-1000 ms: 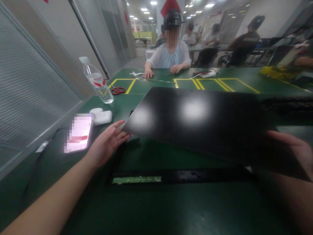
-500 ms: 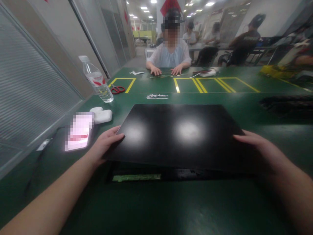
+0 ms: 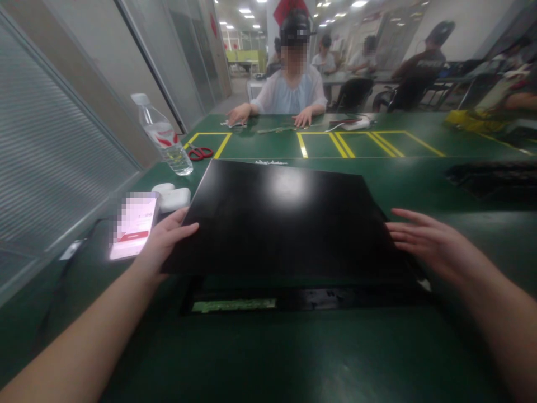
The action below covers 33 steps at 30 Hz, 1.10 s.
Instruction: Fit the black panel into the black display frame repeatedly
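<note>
A flat, glossy black screen panel (image 3: pixel 277 229) is held tilted in front of me, its left side higher. My left hand (image 3: pixel 168 235) is closed on its left edge, thumb on top and fingers beneath. At the right edge my right hand (image 3: pixel 432 240) is open, fingers stretched out; the fingertips are at the edge, and I cannot tell whether they touch. Beneath the panel lies a black frame (image 3: pixel 361 298) on the green table, mostly hidden. Along its near side shows a green strip (image 3: pixel 234 305).
To the left are a phone (image 3: pixel 133 224), a white case (image 3: pixel 174 199), a water bottle (image 3: pixel 168 140) and red-handled scissors (image 3: pixel 200 153). A dark object (image 3: pixel 495 179) lies at right. Across the table (image 3: pixel 260 358), a person (image 3: pixel 291 92) sits with both hands on the tabletop.
The panel has shifted left and its left side has tilted up. My right hand has let go of its edge and opened. The person opposite has moved one hand toward the left.
</note>
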Tool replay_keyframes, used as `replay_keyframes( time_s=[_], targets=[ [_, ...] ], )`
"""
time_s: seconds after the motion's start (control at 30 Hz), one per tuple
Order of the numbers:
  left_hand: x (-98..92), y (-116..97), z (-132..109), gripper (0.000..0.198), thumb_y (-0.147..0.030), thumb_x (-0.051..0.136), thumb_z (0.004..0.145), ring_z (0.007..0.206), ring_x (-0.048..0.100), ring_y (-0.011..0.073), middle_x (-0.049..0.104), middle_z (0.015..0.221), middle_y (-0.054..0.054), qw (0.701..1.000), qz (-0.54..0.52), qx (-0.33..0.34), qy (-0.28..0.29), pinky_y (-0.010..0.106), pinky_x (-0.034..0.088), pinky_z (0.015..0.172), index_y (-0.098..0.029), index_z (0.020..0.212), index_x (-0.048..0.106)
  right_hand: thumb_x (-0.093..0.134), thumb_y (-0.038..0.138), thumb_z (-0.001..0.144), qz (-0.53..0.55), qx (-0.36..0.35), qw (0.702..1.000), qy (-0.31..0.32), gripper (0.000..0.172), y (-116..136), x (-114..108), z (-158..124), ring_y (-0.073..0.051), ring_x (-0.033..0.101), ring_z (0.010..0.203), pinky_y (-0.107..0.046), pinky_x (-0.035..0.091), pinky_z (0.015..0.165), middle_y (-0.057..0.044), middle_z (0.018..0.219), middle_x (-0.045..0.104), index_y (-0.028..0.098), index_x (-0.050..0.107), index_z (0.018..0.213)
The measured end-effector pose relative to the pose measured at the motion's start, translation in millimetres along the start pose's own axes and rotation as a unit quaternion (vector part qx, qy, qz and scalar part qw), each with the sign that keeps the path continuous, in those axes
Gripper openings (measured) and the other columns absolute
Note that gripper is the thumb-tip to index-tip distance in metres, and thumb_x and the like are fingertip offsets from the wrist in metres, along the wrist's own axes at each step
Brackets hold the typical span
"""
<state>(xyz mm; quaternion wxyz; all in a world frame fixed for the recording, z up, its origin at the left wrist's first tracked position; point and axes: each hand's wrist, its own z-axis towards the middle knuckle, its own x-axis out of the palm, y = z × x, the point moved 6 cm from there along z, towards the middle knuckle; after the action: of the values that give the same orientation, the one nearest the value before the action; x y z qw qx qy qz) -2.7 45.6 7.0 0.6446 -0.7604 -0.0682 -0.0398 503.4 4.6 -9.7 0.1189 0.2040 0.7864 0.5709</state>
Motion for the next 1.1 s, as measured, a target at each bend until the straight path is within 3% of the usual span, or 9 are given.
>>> replay_keyframes(
  time_s=[0.17,0.37,0.57,0.77,1.1],
  targets=[
    [1.9,8,-1,0.054,-0.016,0.089,0.07,0.115,0.078,0.0332,0.086,0.113,0.004,0.999,-0.007,-0.031,0.001,0.039,0.066,0.097,-0.02,0.12,0.07,0.065,0.0,0.077,-0.028,-0.002,1.0,-0.011,0.034,-5,0,3,-0.018,0.077,0.072,-0.022,0.063,0.06,-0.007,0.088,0.082,0.021,0.076,0.101],
    [1.8,21,3,0.053,-0.032,0.091,0.074,0.104,0.081,0.0316,0.084,0.116,0.006,0.999,0.034,-0.029,0.022,0.04,0.068,0.087,-0.02,0.12,0.066,0.066,-0.002,0.074,-0.038,-0.019,0.998,-0.038,0.027,-7,-3,13,-0.014,0.071,0.06,-0.016,0.057,0.05,-0.005,0.074,0.079,0.02,0.076,0.086],
    [3.2,24,4,0.071,-0.024,0.098,0.052,0.094,0.081,0.0311,0.084,0.107,0.008,0.996,0.041,-0.074,-0.005,0.033,0.065,0.073,-0.017,0.116,0.068,0.078,0.01,0.071,-0.079,-0.023,0.996,-0.021,0.021,-10,-7,16,-0.014,0.071,0.067,-0.018,0.059,0.055,-0.003,0.079,0.08,0.027,0.078,0.083],
    [10.9,19,1,0.072,-0.026,0.099,0.045,0.097,0.08,0.0316,0.084,0.109,0.008,0.997,0.036,-0.072,-0.022,0.035,0.065,0.079,-0.019,0.111,0.07,0.08,0.015,0.066,-0.095,-0.024,0.995,-0.028,0.022,-7,-7,15,-0.016,0.069,0.066,-0.022,0.058,0.053,-0.004,0.077,0.078,0.028,0.076,0.083],
    [6.3,20,4,0.071,-0.03,0.099,0.049,0.092,0.081,0.0312,0.085,0.107,0.008,0.996,0.068,-0.059,-0.011,0.039,0.063,0.082,-0.018,0.113,0.07,0.08,0.02,0.062,-0.135,-0.047,0.989,-0.027,0.024,-10,-13,23,-0.018,0.066,0.065,-0.026,0.056,0.05,-0.004,0.076,0.075,0.027,0.074,0.084]
  ],
)
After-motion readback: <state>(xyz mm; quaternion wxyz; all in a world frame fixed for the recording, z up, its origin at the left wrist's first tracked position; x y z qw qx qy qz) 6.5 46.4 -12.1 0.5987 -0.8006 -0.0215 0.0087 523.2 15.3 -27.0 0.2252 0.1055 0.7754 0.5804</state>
